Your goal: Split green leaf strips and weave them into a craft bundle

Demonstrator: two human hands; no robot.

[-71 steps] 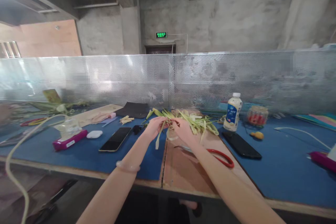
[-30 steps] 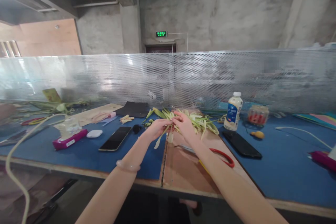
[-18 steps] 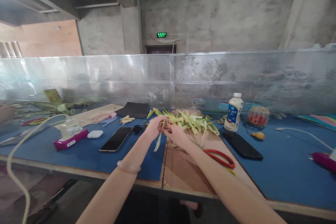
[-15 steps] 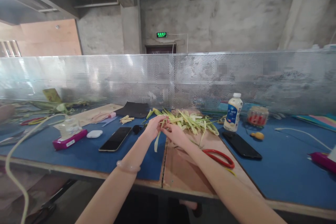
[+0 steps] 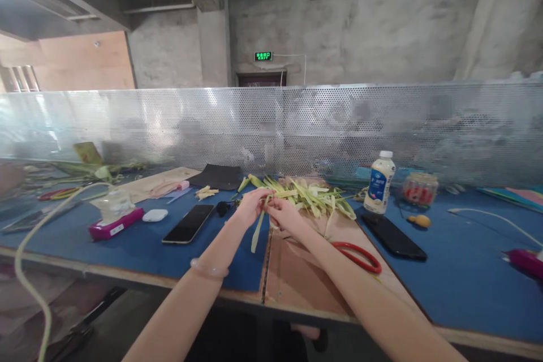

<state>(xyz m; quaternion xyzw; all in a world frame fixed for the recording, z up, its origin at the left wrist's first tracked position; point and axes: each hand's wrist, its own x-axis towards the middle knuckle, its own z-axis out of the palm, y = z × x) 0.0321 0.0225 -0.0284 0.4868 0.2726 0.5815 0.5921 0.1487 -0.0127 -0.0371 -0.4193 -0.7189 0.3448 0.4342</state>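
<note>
My left hand point(image 5: 253, 206) and my right hand point(image 5: 283, 212) meet over the middle of the table, their fingertips pinched together on a pale green corn husk strip point(image 5: 256, 236). One end of the strip dangles below my left fingers. The part between the fingertips is mostly hidden. Just behind my right hand lies a loose pile of corn husk strips point(image 5: 318, 198), green to cream. Beside my right forearm rest scissors with red handles point(image 5: 360, 258), their blades largely covered by the arm.
Left of my hands are a phone point(image 5: 189, 224), a white earbud case point(image 5: 155, 215) and a purple power strip point(image 5: 116, 224). To the right stand a bottle point(image 5: 379, 184) and a jar point(image 5: 419, 189), with a black phone point(image 5: 394, 236) in front. A perforated metal divider point(image 5: 203, 130) runs behind.
My hands stay together on the husk strip, with slight finger movement. The dangling end has shifted a little lower. The whole view has moved slightly.
</note>
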